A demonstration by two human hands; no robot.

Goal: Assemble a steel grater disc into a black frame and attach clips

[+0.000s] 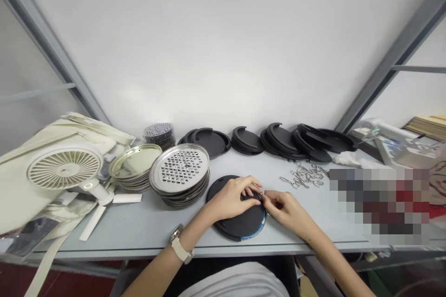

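Note:
A round black disc (237, 225) with a blue strip along its right edge lies on the table in front of me. My left hand (237, 196) rests over the disc, its fingers bent toward the right edge; whether it grips anything is hidden. At that same edge my right hand (283, 209) pinches a small metal piece (260, 196), too small to make out fully. Wire hooks (308, 175) lie in a loose pile behind my right hand. To the left stands a stack of metal discs topped by a perforated one (180, 169).
Black round parts (245, 139) line the wall in several stacks. Gold-coloured lids (135, 162) are piled at the left, beside a white fan (65, 167) and a cream bag (45, 144). A tub of small pieces (159, 133) stands behind. White crumpled material (348, 158) lies at the right.

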